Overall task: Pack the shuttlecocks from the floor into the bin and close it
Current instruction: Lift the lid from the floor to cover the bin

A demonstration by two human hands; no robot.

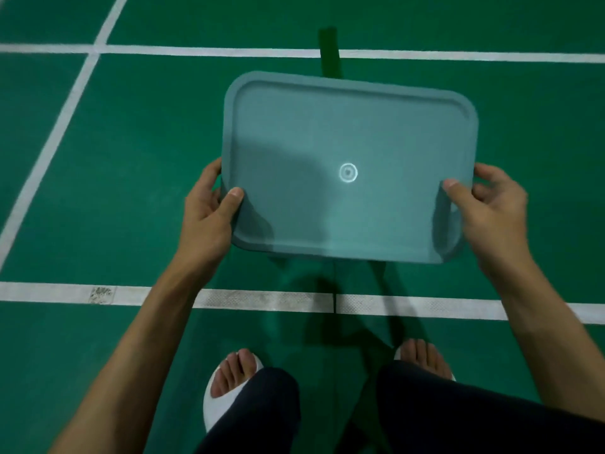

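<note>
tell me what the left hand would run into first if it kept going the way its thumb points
The grey-blue bin lid. The left hand grips its left edge, thumb on top pointing up and across it, so it would just slide further over the lid's top surface.

Bin lid (327, 132): grey-blue, rectangular, rounded corners, raised rim, small ring mark at centre. Held roughly level, slightly skewed; short edges gripped by left hand (209, 214) and right hand (491, 211).

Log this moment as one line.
lid: held over court floor | left hand: grips left edge | right hand: grips right edge | shuttlecocks: none in view
</note>
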